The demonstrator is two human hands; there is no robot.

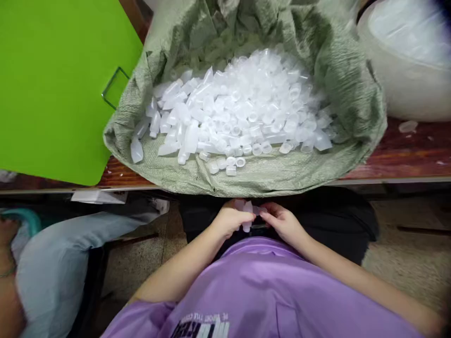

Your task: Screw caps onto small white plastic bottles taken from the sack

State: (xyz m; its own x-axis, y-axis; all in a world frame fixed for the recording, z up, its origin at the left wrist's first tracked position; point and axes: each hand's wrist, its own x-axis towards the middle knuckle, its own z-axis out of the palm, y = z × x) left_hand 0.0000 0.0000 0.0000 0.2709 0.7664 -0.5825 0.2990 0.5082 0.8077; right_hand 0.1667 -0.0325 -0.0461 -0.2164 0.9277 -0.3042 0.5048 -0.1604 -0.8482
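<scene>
Small translucent white plastic pieces (248, 207) are between the person's two hands, above the lap and just in front of the worktop's near edge. The left hand (229, 219) is curled closed around them, thumb across the front, with ends poking out above and below. The right hand (283, 223) is nearly closed beside it, thumb and fingertips pinching a slim translucent white plastic piece (258, 211); its exact shape is too small to tell.

Beneath them are black trousers (334, 223), and nearer the camera a purple shirt (278, 281). Just beyond the hands, a pale green woven plastic sack (260, 183) lies wide open, bearing a heap of translucent white tapered nozzles and short rings (260, 98). It rests on the dark red-brown wooden worktop (419, 152).

To the sack's left is a bright green flat panel (59, 84) with a metal wire handle (114, 87) beside it; to its right, a whitish round tub (401, 84). At far left shows another person's light-blue denim leg (52, 277).
</scene>
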